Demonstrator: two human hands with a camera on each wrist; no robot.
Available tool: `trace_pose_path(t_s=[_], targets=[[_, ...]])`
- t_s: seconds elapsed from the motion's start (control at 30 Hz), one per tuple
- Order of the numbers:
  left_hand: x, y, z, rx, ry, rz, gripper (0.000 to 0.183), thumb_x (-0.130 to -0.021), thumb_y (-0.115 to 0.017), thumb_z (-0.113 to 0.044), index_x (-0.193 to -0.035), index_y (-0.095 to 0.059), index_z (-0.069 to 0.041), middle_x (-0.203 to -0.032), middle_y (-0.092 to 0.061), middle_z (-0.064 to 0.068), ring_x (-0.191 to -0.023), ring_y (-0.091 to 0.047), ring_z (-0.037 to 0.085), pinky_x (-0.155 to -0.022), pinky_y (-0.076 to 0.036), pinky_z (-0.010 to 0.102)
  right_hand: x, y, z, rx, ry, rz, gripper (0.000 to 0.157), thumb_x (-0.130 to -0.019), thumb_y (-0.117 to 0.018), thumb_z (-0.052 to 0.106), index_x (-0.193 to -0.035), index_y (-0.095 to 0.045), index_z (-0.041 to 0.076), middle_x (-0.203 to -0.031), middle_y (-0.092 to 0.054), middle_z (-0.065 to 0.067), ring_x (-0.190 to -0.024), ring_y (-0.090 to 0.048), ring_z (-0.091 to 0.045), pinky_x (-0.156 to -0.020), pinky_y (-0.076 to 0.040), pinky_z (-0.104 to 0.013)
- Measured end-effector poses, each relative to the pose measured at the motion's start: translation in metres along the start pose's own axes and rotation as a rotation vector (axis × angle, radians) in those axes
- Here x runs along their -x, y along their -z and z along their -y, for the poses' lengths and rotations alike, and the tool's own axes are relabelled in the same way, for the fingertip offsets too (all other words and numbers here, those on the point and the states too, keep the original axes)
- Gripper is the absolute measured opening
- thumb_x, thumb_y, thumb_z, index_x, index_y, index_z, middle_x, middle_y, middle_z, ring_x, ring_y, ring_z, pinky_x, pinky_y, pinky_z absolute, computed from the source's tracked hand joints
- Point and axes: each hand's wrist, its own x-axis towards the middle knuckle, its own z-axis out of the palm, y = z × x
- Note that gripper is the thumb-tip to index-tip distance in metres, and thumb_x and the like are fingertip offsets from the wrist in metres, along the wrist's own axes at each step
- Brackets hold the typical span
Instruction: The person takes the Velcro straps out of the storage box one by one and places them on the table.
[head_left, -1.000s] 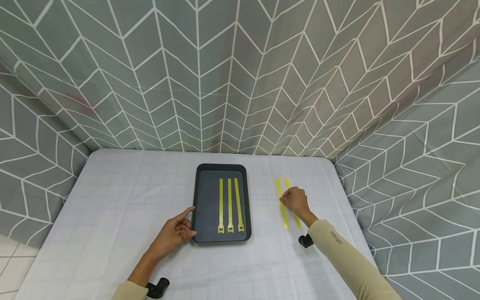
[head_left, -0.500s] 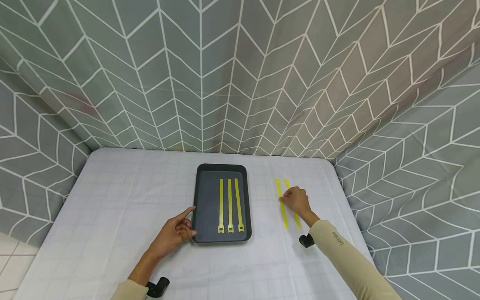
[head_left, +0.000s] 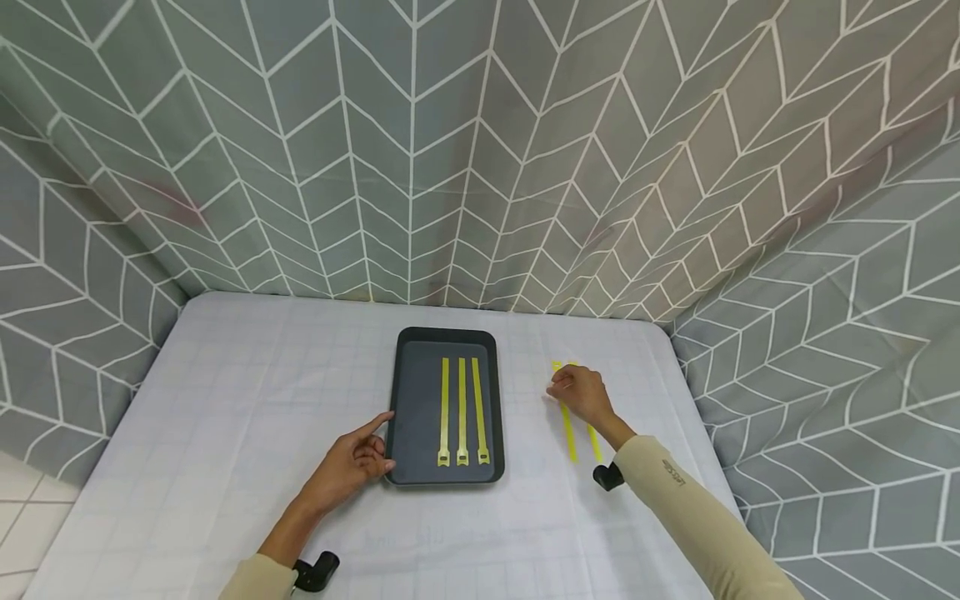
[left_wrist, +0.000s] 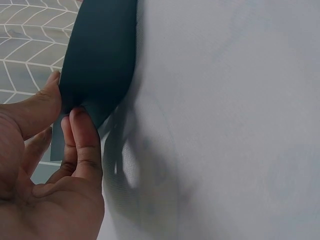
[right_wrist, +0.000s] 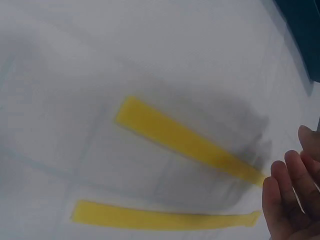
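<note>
The head view alone takes in the whole dark tray (head_left: 412, 417) with three yellow straps (head_left: 462, 412) lying side by side on its right half, slotted ends toward the person. It shows the left hand (head_left: 341, 471) at the tray's left edge, index finger and thumb spread apart and touching it; the left wrist view adds bent fingertips against the tray's outer side, though whether that grip clamps the rim I cannot tell. Right of the tray lie two more straps, slotted ends away from the person. From above, the right hand (head_left: 585, 396) hides part of both the inner strap (head_left: 568, 433) and the outer strap (head_left: 595, 442); the right wrist view shows the outer one almost end to end, and the inner one, crossed by the hand's shadow, running behind close-set fingers (right_wrist: 295, 185). Whether this grip pinches it I cannot tell. The desk (head_left: 285, 517) wears a white cloth (head_left: 285, 375) with faint grid lines and soft creases. Grey fabric (head_left: 420, 167) with white zigzag lines hangs behind and at both sides, and pale floor tiles (head_left: 22, 525) show at lower left. Beige sleeves (head_left: 690, 508) cover the forearms, the right one lettered, and a black device (head_left: 318, 572) sits at each wrist.
</note>
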Motion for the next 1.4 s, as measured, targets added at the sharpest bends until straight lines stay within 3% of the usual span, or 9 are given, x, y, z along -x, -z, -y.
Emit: trace_pose_path(t_s=[0.17,0.37,0.6,0.83,1.13,1.4], targets=[[0.000,0.000,-0.001,0.002,0.002,0.000,0.079,-0.088,-0.072,0.004,-0.156,-0.032,-0.002,-0.098,-0.047,0.016,-0.073,-0.048,0.007,-0.066,-0.048,0.019,-0.005,-0.002,0.014,-0.021,0.073,0.015,0.019,-0.085,-0.078,0.013,-0.097,-0.073,0.000,-0.090,-0.075,-0.012,-0.082,-0.073,-0.024,-0.067,-0.054,-0.029],[0.000,0.000,0.000,0.011,-0.012,0.006,0.079,-0.088,-0.072,0.005,-0.156,-0.032,-0.001,-0.098,-0.047,0.016,-0.073,-0.048,0.007,-0.066,-0.047,0.018,-0.012,-0.005,0.031,-0.083,0.201,0.103,0.022,-0.086,-0.077,0.007,-0.104,-0.072,-0.005,-0.094,-0.074,-0.015,-0.084,-0.073,-0.027,-0.073,-0.057,-0.034],[-0.001,0.000,0.002,0.015,-0.018,-0.005,0.079,-0.087,-0.072,0.005,-0.155,-0.033,-0.001,-0.098,-0.047,0.016,-0.074,-0.048,0.007,-0.065,-0.047,0.018,-0.018,-0.015,0.050,-0.103,0.257,0.190,0.029,-0.087,-0.078,0.010,-0.112,-0.071,-0.001,-0.104,-0.074,-0.013,-0.092,-0.073,-0.027,-0.077,-0.058,-0.036],[-0.001,0.000,0.004,0.019,-0.006,-0.008,0.080,-0.086,-0.073,0.006,-0.155,-0.033,-0.002,-0.098,-0.046,0.015,-0.074,-0.048,0.007,-0.064,-0.047,0.018,-0.022,-0.025,0.067,-0.087,0.286,0.223,0.029,-0.086,-0.078,0.008,-0.114,-0.071,0.001,-0.107,-0.072,-0.012,-0.093,-0.071,-0.023,-0.079,-0.057,-0.034],[-0.002,0.001,0.006,0.014,-0.020,-0.011,0.081,-0.086,-0.074,0.004,-0.155,-0.033,-0.002,-0.099,-0.047,0.015,-0.075,-0.048,0.008,-0.065,-0.048,0.019,-0.027,-0.035,0.085,-0.046,0.443,0.272,0.029,-0.087,-0.076,0.005,-0.115,-0.070,-0.003,-0.110,-0.071,-0.014,-0.097,-0.068,-0.028,-0.087,-0.056,-0.039],[-0.001,0.001,0.007,0.029,-0.020,-0.005,0.081,-0.086,-0.074,0.004,-0.156,-0.032,-0.002,-0.099,-0.046,0.016,-0.073,-0.047,0.007,-0.064,-0.047,0.019,-0.029,-0.045,0.100,-0.028,0.473,0.343,0.026,-0.086,-0.077,0.004,-0.111,-0.071,-0.002,-0.109,-0.071,-0.016,-0.098,-0.069,-0.029,-0.086,-0.056,-0.035]])
